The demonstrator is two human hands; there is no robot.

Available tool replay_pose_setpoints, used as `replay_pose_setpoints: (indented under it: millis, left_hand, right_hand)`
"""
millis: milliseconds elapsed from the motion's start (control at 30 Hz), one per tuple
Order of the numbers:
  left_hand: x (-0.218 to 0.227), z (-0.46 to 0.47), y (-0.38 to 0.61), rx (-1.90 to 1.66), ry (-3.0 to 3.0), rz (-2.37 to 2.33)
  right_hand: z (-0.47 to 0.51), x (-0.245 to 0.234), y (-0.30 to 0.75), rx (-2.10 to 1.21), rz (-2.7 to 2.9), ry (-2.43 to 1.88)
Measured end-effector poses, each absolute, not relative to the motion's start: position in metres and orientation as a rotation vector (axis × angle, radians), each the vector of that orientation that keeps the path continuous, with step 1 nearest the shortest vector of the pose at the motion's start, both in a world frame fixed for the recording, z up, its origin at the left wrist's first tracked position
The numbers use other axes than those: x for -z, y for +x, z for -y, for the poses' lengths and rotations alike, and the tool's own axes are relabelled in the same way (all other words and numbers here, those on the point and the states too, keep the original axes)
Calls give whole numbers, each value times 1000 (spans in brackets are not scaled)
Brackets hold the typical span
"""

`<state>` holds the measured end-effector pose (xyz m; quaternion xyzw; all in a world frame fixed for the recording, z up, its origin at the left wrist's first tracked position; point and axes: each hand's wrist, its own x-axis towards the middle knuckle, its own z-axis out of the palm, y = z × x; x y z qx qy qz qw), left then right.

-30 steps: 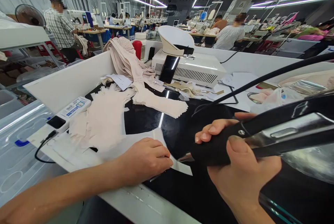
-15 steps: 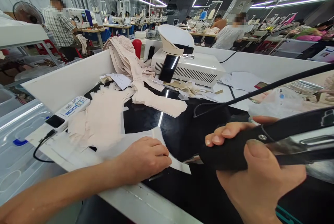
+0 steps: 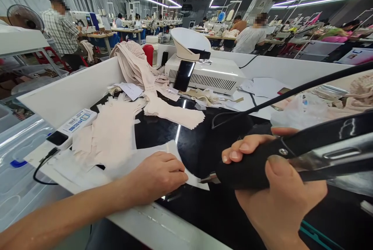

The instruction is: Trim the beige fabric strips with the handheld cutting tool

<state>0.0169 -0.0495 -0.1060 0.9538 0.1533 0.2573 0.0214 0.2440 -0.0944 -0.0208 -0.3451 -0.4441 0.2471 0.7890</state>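
My left hand (image 3: 161, 178) rests on the near side of the black work surface, its fingers curled and pressed together on a thin white fabric piece (image 3: 196, 180). A narrow end of that piece sticks out to the right past the fingertips. In my right hand (image 3: 287, 193) is a black corded hand tool (image 3: 247, 168) with a pointed metal tip (image 3: 211, 179), held level. The tip is at the white piece's narrow end; whether it touches, I cannot tell. Left of my hands lies a pile of pale pink cut fabric pieces (image 3: 112, 133).
More pink fabric (image 3: 171, 112) lies farther back, near a phone (image 3: 184, 76) leaning on a white vented box (image 3: 204, 75). A black cable (image 3: 291, 92) crosses on the right by a plastic bag (image 3: 303, 112). White walls (image 3: 72, 90) edge the table. Co-workers sit beyond.
The whole view has shifted slightly, so things appear a little farther left. Both hands keep their holds, and the tool's tip stays by the white piece's end.
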Motion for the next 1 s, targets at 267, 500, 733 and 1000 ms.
replay_pose_setpoints:
  millis: [267,500,733,1000]
  left_hand:
    - [101,50,18,-830,2950,-463]
    - [105,49,17,-840,2936,-460]
    - [107,48,16,-748,2937,-483]
    - [99,50,14,-780,2839,-473]
  right_hand:
    - [99,22,233,-566,1000,-710]
    - [99,21,237,-562,985,-720]
    - [101,21,248,-558,920,-722]
    - [103,21,249,-565,982,-732]
